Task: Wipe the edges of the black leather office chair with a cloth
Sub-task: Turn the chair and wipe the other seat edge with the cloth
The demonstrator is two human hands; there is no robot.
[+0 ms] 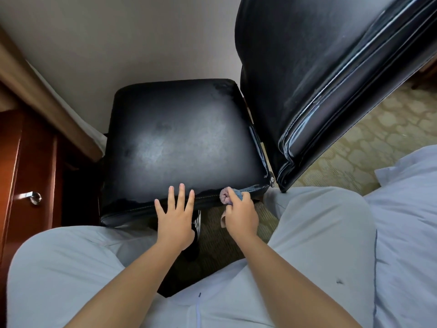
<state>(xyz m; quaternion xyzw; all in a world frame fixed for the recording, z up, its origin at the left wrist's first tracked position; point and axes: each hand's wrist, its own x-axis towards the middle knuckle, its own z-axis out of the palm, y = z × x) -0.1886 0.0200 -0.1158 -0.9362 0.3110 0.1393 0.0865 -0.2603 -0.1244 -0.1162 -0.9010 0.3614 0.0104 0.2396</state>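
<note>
Chair [179, 138] seat's six-o'clock edge took the cloth [230, 196] bunched in the right hand [241, 215], left hand [175, 217] spread flat beside it.

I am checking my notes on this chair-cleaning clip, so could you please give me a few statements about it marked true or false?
1. The right hand grips the cloth. True.
2. The cloth is at the near edge of the seat. True.
3. The left hand holds a spray bottle. False: it lies open with fingers spread on the seat edge.
4. The backrest is brown. False: it is black.
5. The cloth lies on the floor. False: it is in the right hand.
</note>
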